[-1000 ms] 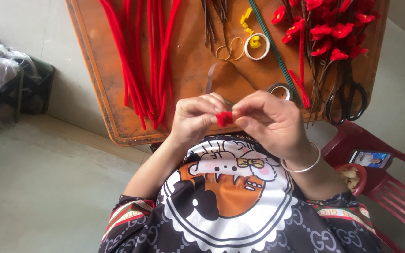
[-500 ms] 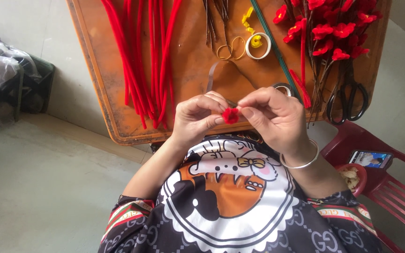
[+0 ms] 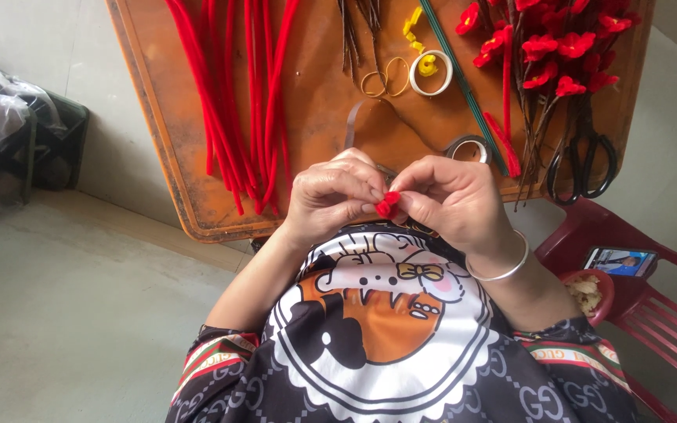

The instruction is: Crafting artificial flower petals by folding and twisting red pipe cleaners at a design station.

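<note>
My left hand (image 3: 331, 196) and my right hand (image 3: 452, 200) meet in front of my chest, fingertips pinched together on a small red pipe-cleaner piece (image 3: 389, 205). Both hands hold it just over the near edge of the orange table (image 3: 174, 149). A bundle of long red pipe cleaners (image 3: 244, 94) lies on the table left of my hands. Finished red flowers on dark stems (image 3: 558, 47) lie at the right.
Black scissors (image 3: 585, 160), a tape roll (image 3: 468, 147), a white ring with yellow bits (image 3: 430, 70), a green rod (image 3: 464, 86) and thin rings (image 3: 385, 78) lie on the table. A red plastic chair (image 3: 667, 313) at right holds a phone (image 3: 620, 260) and a bowl (image 3: 589, 291). Bagged crates (image 3: 9, 133) stand left.
My hands have shifted slightly while working the red piece between the fingertips. The things on the table have not moved.
</note>
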